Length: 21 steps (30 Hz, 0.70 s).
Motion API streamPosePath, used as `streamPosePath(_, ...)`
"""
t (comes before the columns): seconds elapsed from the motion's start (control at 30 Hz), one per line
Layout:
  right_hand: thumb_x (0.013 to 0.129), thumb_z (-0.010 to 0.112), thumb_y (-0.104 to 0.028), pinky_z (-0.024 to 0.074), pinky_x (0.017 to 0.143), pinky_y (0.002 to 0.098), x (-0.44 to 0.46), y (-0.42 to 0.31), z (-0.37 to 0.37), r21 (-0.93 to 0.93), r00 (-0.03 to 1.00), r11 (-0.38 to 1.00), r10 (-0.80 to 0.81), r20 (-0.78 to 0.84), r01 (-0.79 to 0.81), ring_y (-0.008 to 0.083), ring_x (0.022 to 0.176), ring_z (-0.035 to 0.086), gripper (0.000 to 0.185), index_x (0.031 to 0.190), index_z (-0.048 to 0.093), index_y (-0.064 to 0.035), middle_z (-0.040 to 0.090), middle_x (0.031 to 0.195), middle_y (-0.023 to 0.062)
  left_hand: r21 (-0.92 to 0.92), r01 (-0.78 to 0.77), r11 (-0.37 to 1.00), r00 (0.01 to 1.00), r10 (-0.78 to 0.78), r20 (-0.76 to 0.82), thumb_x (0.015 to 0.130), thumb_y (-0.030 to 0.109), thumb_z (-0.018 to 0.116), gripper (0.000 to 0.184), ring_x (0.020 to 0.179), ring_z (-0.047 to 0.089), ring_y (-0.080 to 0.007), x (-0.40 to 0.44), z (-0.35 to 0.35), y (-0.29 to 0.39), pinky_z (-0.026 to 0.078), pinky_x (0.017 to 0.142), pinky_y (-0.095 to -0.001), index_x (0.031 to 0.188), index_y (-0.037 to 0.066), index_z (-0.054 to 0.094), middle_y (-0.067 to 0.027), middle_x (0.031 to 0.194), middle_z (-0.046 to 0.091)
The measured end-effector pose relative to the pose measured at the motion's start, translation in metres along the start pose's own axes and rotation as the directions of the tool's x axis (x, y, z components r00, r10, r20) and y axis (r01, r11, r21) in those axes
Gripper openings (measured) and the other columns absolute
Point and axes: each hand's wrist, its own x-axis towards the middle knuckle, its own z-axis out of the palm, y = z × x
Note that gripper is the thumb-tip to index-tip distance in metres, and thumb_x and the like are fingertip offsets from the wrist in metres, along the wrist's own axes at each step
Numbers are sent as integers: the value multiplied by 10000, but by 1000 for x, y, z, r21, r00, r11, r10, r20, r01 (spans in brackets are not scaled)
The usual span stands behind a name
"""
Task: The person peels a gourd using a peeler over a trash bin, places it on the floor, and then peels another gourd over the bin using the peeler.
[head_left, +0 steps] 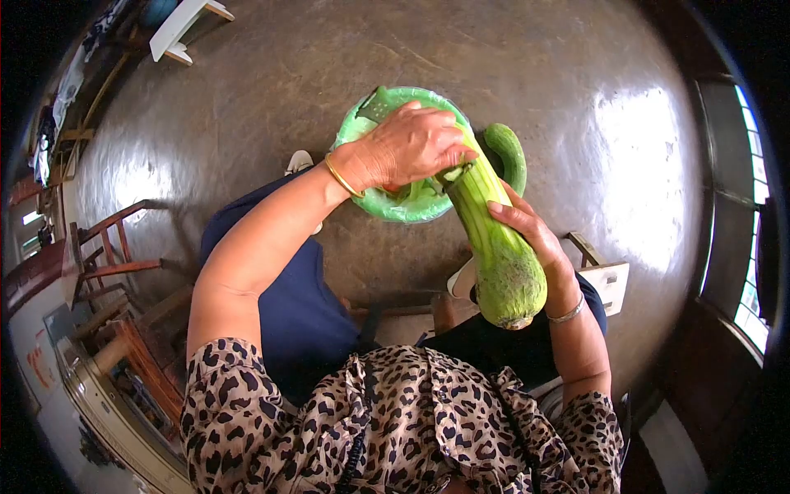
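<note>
My right hand holds a long green gourd, its fingers beneath and its thumb along the side. The gourd tilts with its fat, rough end towards me and its narrow end over a green basin. Pale stripes along its neck show where skin is off. My left hand, with a gold bangle at the wrist, is closed at the narrow end around a peeler. Most of that tool is hidden by my fingers; a dark edge shows against the gourd. Green peelings lie inside the basin, partly covered by my left hand.
A second green gourd lies curved on the floor against the basin's right side. A white-topped stool stands by my right leg. Wooden chair parts are at the left, and a white bench at the far left.
</note>
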Motion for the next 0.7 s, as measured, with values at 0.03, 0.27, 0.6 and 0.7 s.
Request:
streamPosePath(0.03, 878, 617, -251, 453, 917, 288, -1, -1, -1, 0, 1000, 1000, 0, 3, 0, 178, 1074, 567, 659, 1443, 349, -42, 555, 1254, 109, 14, 26, 1000, 999, -27, 28, 968, 332, 475, 279, 818, 617, -232, -1, -3, -10, 478, 691, -401, 981, 180, 709, -59, 840, 602)
streamPosePath(0.27, 756, 678, -310, 544, 751, 341, -25, -5, 3, -85, 997, 995, -53, 64, 58, 253, 915, 625, 869, 1470, 283, -11, 565, 1177, 189, 109, 265, 958, 957, -275, 93, 977, 383, 451, 337, 813, 599, -274, -30, -16, -62, 477, 708, -415, 1064, 171, 699, -75, 831, 592)
streamPosePath(0.6, 692, 730, -531, 538, 621, 295, -16, -4, -7, 137, 960, 963, -251, 126, 234, 231, 751, 631, 943, 1347, 392, 58, 557, 1116, 222, 228, 238, 944, 893, -305, 332, 990, 364, 429, 343, 751, 602, -368, -41, 15, -52, 468, 652, -465, 1002, 112, 661, -149, 792, 606)
streamPosePath(0.7, 707, 720, -501, 547, 667, 307, -15, 2, -16, 217, 961, 958, -225, 164, 187, 228, 809, 634, 911, 1351, 389, 52, 564, 1140, 224, -125, 361, 924, 929, -344, 138, 962, 481, 455, 489, 699, 586, -382, -33, 24, -50, 449, 621, -471, 789, 37, 565, -157, 726, 602)
